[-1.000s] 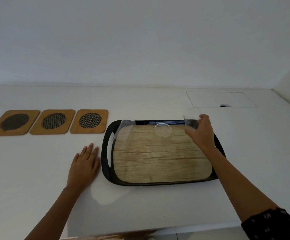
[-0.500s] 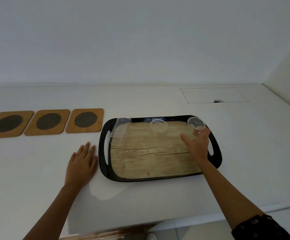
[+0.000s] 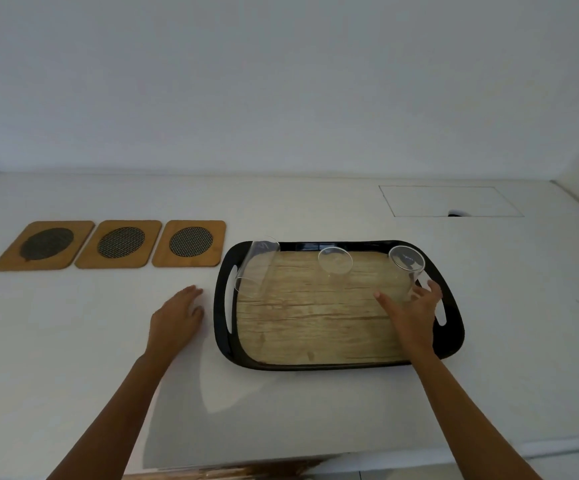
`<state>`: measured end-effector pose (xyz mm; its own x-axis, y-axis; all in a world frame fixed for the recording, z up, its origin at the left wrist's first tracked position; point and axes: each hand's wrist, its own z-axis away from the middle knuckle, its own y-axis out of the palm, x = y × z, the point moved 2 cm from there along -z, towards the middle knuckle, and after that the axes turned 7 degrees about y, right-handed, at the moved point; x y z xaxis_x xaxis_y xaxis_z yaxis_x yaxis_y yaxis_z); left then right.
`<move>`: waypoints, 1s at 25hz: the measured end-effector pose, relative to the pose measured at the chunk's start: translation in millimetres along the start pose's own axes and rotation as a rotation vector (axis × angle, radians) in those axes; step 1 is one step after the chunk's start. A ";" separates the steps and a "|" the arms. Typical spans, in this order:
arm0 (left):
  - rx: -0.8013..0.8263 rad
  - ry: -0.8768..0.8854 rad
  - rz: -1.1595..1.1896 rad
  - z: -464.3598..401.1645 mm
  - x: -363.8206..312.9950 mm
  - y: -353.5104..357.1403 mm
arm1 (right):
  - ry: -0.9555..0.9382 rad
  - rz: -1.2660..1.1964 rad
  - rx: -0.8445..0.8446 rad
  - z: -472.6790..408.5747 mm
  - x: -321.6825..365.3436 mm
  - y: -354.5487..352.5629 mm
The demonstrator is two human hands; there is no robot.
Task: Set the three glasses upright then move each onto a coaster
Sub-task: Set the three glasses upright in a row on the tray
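Observation:
A black-rimmed tray (image 3: 452, 337) with a wood-pattern floor holds three clear glasses. The right glass (image 3: 406, 263) stands upright near the tray's back right corner. My right hand (image 3: 412, 315) is at its base with fingers spread; the thumb is apart from the glass. The middle glass (image 3: 335, 260) stands upright at the back, mouth up. The left glass (image 3: 254, 266) at the tray's left end looks base-up, mouth down. My left hand (image 3: 176, 318) lies flat on the counter left of the tray. Three wooden coasters (image 3: 44, 244) (image 3: 120, 242) (image 3: 191, 241) with dark mesh circles lie in a row at the left.
The white counter (image 3: 315, 410) meets a wall at the back and another at the far right. A rectangular hatch outline (image 3: 450, 201) with a small dark notch is set in the counter behind the tray. The counter's front edge runs near the bottom of the view.
My right hand brought the right glass down from the air onto the tray's back right corner, mouth up, and loosened its fingers. My left hand stayed flat on the counter.

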<state>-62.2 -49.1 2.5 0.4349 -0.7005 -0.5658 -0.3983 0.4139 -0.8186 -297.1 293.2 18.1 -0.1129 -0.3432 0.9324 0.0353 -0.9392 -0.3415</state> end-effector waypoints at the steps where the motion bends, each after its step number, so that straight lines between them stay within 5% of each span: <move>1: -0.063 -0.051 0.104 -7.6 -6.4 -6.6 | 0.041 -0.019 -0.059 7.2 -2.9 -3.8; 4: -0.194 -0.018 0.239 -35.8 -45.1 -19.6 | -0.029 0.107 -0.121 29.1 -10.2 -8.6; 9: 0.022 0.121 0.088 -74.4 -117.7 4.8 | -0.532 0.579 0.167 52.6 -13.6 10.3; 17: 0.192 -0.046 -0.252 -83.7 -122.6 29.2 | -0.574 0.783 0.191 52.7 -22.3 17.5; 25: -0.091 -0.062 0.302 -72.0 -128.6 14.0 | -0.577 0.765 0.174 55.5 -19.3 17.9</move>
<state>-181.8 4.9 70.9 0.3330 -0.5157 -0.7894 -0.5866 0.5422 -0.6016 -239.2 282.6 0.6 0.5036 -0.7674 0.3968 0.0488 -0.4332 -0.9000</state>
